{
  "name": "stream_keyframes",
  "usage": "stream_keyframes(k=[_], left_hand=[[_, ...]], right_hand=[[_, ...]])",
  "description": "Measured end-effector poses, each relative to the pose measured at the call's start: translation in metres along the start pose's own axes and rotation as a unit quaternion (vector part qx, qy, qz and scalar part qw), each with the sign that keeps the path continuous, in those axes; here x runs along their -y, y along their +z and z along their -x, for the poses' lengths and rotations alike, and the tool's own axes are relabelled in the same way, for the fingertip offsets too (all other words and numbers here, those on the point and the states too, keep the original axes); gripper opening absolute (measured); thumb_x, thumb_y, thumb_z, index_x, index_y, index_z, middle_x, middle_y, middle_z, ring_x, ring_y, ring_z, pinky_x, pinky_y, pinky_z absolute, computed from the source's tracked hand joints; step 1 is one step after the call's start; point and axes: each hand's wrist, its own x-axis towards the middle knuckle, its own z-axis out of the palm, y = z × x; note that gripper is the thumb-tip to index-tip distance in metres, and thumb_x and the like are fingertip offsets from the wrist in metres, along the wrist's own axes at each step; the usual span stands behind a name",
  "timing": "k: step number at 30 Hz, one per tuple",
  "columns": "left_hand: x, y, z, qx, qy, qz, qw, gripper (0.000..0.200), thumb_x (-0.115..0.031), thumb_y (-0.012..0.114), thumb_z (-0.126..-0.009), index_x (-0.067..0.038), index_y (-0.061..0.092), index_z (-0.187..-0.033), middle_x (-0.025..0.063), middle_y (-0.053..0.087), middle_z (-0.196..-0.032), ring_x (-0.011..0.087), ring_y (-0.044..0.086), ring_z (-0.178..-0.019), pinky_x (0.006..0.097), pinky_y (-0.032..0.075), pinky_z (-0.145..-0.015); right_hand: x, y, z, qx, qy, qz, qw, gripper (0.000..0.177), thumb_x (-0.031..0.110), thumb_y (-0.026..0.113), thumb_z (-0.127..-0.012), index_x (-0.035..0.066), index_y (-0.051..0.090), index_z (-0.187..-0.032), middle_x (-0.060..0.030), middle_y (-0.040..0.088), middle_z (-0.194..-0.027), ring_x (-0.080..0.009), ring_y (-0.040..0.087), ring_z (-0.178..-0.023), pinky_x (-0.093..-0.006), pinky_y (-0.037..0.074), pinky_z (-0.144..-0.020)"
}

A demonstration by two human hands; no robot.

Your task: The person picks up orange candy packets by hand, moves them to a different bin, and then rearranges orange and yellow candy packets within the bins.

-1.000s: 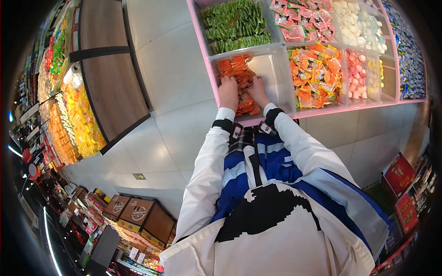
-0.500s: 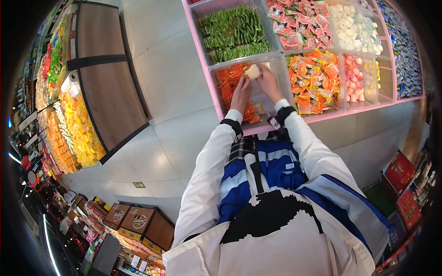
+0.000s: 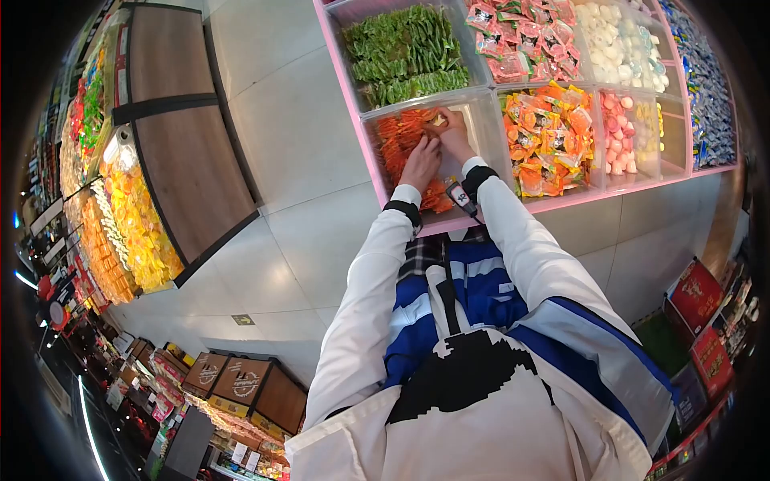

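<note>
Both hands are down in a clear bin (image 3: 484, 132) at the front left corner of a pink-framed display stand (image 3: 350, 112); the left hand (image 3: 421, 163) lies palm-down over a heap of orange-red packets (image 3: 395, 143) that fills the left side of that bin, its fingers stretched towards the other hand, and whether its grip is apart or together cannot be told from here; the right hand (image 3: 455, 138) is just beside it, touching it at the fingertips, with its grip pinched together on a small pale packet (image 3: 439, 120) held over the far end of the heap; the right side of the bin shows bare plastic; a small tag (image 3: 458, 196) hangs at the right cuff; behind this bin sits a bin of green packets (image 3: 401, 48), and to its right one of bright orange packets (image 3: 549, 132); pale floor tiles (image 3: 297, 120) run along the stand's left edge.
</note>
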Motion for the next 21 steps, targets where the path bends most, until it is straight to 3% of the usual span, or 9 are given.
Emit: stream_keyframes(k=[3, 4, 5, 7, 8, 12, 14, 17, 21], left_hand=[[0.004, -0.001, 0.005, -0.091, 0.037, -0.068, 0.993, 0.02, -0.017, 0.048, -0.078, -0.012, 0.058, -0.094, 0.0019, 0.054, -0.095, 0.0164, 0.044, -0.102, 0.0292, 0.032, -0.091], [0.005, -0.001, 0.006, -0.029, 0.047, -0.016, 0.998, 0.021, -0.016, 0.048, -0.077, -0.011, 0.057, -0.096, 0.0025, 0.052, -0.094, 0.0166, 0.045, -0.1, 0.0286, 0.035, -0.086], [0.006, 0.001, 0.007, 0.032, 0.057, 0.037, 0.997, 0.022, -0.015, 0.049, -0.077, -0.01, 0.055, -0.097, 0.0032, 0.051, -0.094, 0.0167, 0.046, -0.097, 0.0281, 0.037, -0.082], [0.008, 0.005, 0.013, -0.02, 0.009, 0.071, 0.997, 0.019, -0.015, 0.05, -0.077, -0.01, 0.054, -0.095, 0.0027, 0.05, -0.093, 0.0167, 0.047, -0.094, 0.0278, 0.038, -0.077], [0.01, 0.005, 0.015, -0.07, -0.043, 0.101, 0.991, 0.016, -0.014, 0.05, -0.076, -0.011, 0.054, -0.092, 0.0023, 0.049, -0.091, 0.0166, 0.047, -0.09, 0.0275, 0.039, -0.072], [0.007, -0.003, 0.018, -0.081, -0.084, 0.097, 0.988, 0.016, -0.012, 0.052, -0.075, -0.009, 0.053, -0.091, 0.0031, 0.047, -0.091, 0.0178, 0.048, -0.089, 0.0271, 0.041, -0.071], [0.006, -0.009, 0.016, -0.011, -0.165, 0.162, 0.973, 0.026, -0.01, 0.055, -0.072, -0.006, 0.051, -0.098, 0.0068, 0.049, -0.096, 0.0205, 0.049, -0.093, 0.0265, 0.041, -0.075], [0.007, -0.013, 0.019, -0.04, -0.175, 0.204, 0.962, 0.03, -0.01, 0.058, -0.07, -0.005, 0.05, -0.098, 0.0078, 0.048, -0.096, 0.022, 0.048, -0.094, 0.0286, 0.041, -0.075], [0.007, -0.027, 0.028, -0.067, -0.175, 0.236, 0.954, 0.032, -0.01, 0.059, -0.069, -0.007, 0.05, -0.099, 0.0087, 0.048, -0.097, 0.0228, 0.048, -0.094, 0.0321, 0.041, -0.073]], right_hand=[[-0.004, -0.024, -0.01, -0.005, -0.007, -0.049, 0.999, 0.03, 0.016, 0.073, -0.068, 0.003, 0.062, -0.093, -0.0151, 0.062, -0.092, -0.0266, 0.06, -0.076, -0.0349, 0.046, -0.071], [-0.004, -0.029, -0.01, -0.025, 0.076, -0.121, 0.989, 0.023, 0.013, 0.07, -0.068, 0.002, 0.063, -0.087, -0.0145, 0.064, -0.077, -0.0277, 0.062, -0.074, -0.035, 0.047, -0.068], [-0.002, -0.035, -0.006, -0.027, 0.077, -0.119, 0.989, 0.023, 0.013, 0.07, -0.068, 0.002, 0.063, -0.087, -0.0145, 0.064, -0.077, -0.0277, 0.062, -0.074, -0.035, 0.047, -0.068], [0.002, -0.05, 0.009, 0.056, 0.026, 0.141, 0.988, 0.02, 0.009, 0.071, -0.065, 0.001, 0.062, -0.081, -0.0134, 0.064, -0.073, -0.0278, 0.063, -0.07, -0.034, 0.048, -0.065], [0.002, -0.055, 0.018, 0.122, 0.048, 0.064, 0.989, 0.019, 0.007, 0.072, -0.061, 0.001, 0.062, -0.075, -0.0137, 0.064, -0.072, -0.0279, 0.063, -0.069, -0.0335, 0.049, -0.063], [-0.01, -0.049, 0.046, 0.196, 0.07, 0.009, 0.978, 0.021, 0.001, 0.068, -0.061, 0.001, 0.064, -0.082, -0.0169, 0.063, -0.073, -0.0301, 0.062, -0.07, -0.0343, 0.049, -0.063], [-0.02, -0.04, 0.049, 0.28, 0.011, 0.056, 0.958, 0.023, 0.0, 0.064, -0.062, 0.0, 0.065, -0.084, -0.0185, 0.063, -0.075, -0.0306, 0.062, -0.07, -0.0359, 0.049, -0.064], [-0.017, -0.03, 0.06, 0.272, 0.015, 0.09, 0.958, 0.026, -0.002, 0.062, -0.065, -0.002, 0.061, -0.091, -0.0158, 0.064, -0.08, -0.0258, 0.063, -0.073, -0.0337, 0.049, -0.068], [-0.007, -0.021, 0.072, 0.244, -0.008, 0.07, 0.967, 0.024, -0.003, 0.057, -0.067, -0.003, 0.06, -0.091, -0.0173, 0.063, -0.083, -0.0292, 0.062, -0.078, -0.0356, 0.048, -0.072]])
